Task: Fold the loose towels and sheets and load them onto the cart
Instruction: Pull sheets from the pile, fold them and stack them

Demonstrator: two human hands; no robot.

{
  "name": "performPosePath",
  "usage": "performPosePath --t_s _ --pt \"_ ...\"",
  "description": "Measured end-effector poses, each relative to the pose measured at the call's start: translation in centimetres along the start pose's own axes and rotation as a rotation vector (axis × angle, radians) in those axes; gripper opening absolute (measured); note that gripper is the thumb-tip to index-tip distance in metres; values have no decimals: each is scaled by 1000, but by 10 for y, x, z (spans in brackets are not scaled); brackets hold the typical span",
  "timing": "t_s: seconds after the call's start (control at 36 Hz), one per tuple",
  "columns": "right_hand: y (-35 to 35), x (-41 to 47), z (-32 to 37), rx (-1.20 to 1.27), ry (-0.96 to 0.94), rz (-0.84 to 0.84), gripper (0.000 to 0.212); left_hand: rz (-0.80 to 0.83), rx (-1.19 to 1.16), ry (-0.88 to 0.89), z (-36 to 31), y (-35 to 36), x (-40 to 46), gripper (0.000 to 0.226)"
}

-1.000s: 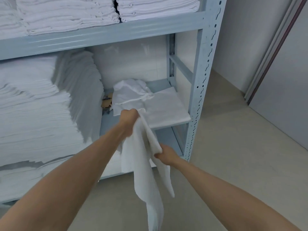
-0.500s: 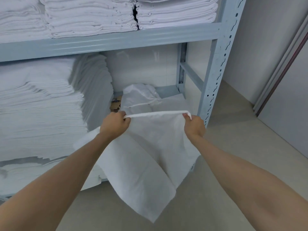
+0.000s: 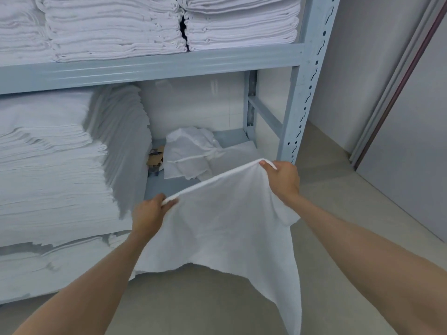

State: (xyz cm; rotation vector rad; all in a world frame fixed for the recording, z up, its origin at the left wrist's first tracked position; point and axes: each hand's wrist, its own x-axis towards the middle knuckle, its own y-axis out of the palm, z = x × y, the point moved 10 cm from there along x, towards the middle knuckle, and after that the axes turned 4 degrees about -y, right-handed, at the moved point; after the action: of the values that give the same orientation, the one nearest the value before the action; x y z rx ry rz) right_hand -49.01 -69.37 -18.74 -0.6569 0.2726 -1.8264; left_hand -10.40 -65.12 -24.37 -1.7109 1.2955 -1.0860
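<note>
In front of a grey-blue metal rack (image 3: 305, 97), a person holds a white towel (image 3: 227, 226) in the air with both hands. The left hand (image 3: 148, 213) pinches one top corner, the fingers curled around the rolled hem. The right hand (image 3: 283, 177) pinches the other top corner, with a small tuft of cloth coming out above the thumb. The right hand is higher than the left one, so the top hem runs as a tight, slanted line between them. Below this line the cloth hangs loose and soft, with shallow folds, and its lower edge is wavy; the right lower part falls to a long point near the bottom of the view. The fabric looks thin and matte, with a fine woven surface. Behind the towel, on the lower shelf (image 3: 169, 187), lies a crumpled heap (image 3: 191, 151) of the same white cloth, partly over a flat sheet (image 3: 237, 155). Just left of the heap are some brown cardboard scraps (image 3: 156, 159). Further left stands a tall stack (image 3: 55, 170) of thin folded linens, its many layers showing as fine lines. On the upper shelf (image 3: 150, 70) sit thick piles (image 3: 113, 27) of folded terry towels with rounded, fluffy edges. The rack post has a row of keyhole slots. The floor (image 3: 338, 213) is smooth and beige, and a pale wall (image 3: 362, 68) stands at the right.
</note>
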Motion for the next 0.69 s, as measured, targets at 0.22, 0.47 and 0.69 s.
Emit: performPosePath --t_s 0.22,0.47,0.69 --pt "-27 1 7 153 10 -2 59 112 -97 -174 18 49 -4 43" --pt "-107 25 -33 -521 151 -67 52 45 -279 -115 -72 47 22 56" --pt "-88 -22 -92 -637 385 66 40 229 -245 33 -187 62 22 52"
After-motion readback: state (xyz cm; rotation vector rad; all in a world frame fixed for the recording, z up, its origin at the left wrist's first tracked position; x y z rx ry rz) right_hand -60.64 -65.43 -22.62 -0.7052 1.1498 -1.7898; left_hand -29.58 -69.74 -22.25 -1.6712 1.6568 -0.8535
